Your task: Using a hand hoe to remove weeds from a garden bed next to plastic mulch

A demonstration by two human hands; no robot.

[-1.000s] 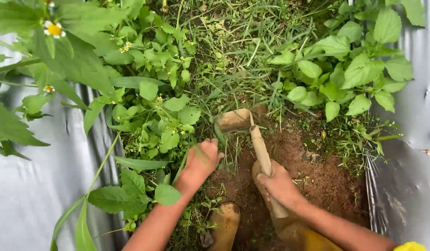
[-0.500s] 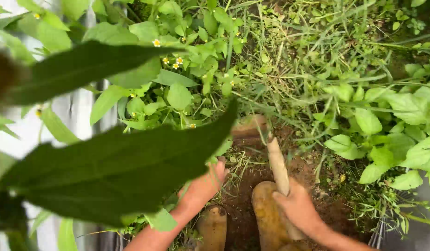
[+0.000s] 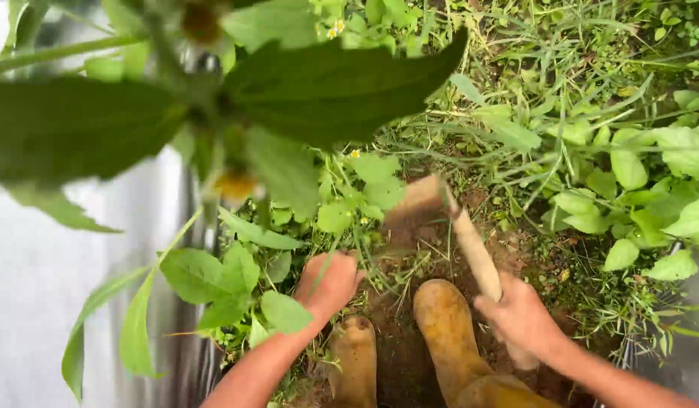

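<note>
Two hands low: left hand gripping weeds, right hand around hoe handle.

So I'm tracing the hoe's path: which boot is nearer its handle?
The right boot, just under the handle beside the right hand; the left boot sits farther away.

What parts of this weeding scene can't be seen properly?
Head view, the only one:
- Hoe blade: blurred, edge hidden in weeds.
- Handle end: covered by the right hand.
- Left hand fingertips: buried in stems.
- Boots: cut off by the bottom edge.
- Upper left: hidden by blurred leaves.
</note>
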